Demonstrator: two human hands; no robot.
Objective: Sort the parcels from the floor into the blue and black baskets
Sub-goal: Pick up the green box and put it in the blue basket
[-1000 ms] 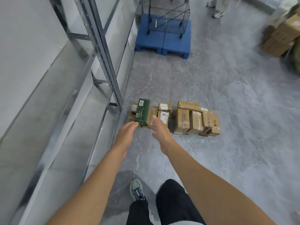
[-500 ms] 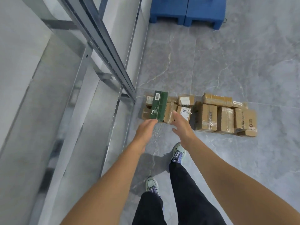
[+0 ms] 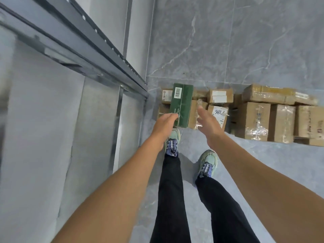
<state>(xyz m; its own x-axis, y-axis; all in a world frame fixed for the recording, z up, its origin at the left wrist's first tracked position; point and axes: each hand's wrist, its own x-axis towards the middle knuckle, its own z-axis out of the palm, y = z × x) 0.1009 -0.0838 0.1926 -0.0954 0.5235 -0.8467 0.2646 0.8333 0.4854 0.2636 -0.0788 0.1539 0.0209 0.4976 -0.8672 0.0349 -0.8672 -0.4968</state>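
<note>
While the green box (image 3: 182, 104) lies atop the cardboard parcels (image 3: 254, 120) by the rack (image 3: 105, 55), pick-up seems underway: left hand (image 3: 164, 124) touches its near end, grip unclear; right hand (image 3: 209, 125) fingers spread. Next: clamp both sides, lift.

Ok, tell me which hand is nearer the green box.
Left. The left hand reaches the green box at its near end, seemingly touching; the right hand hangs open right of it, over a taped brown parcel.
</note>
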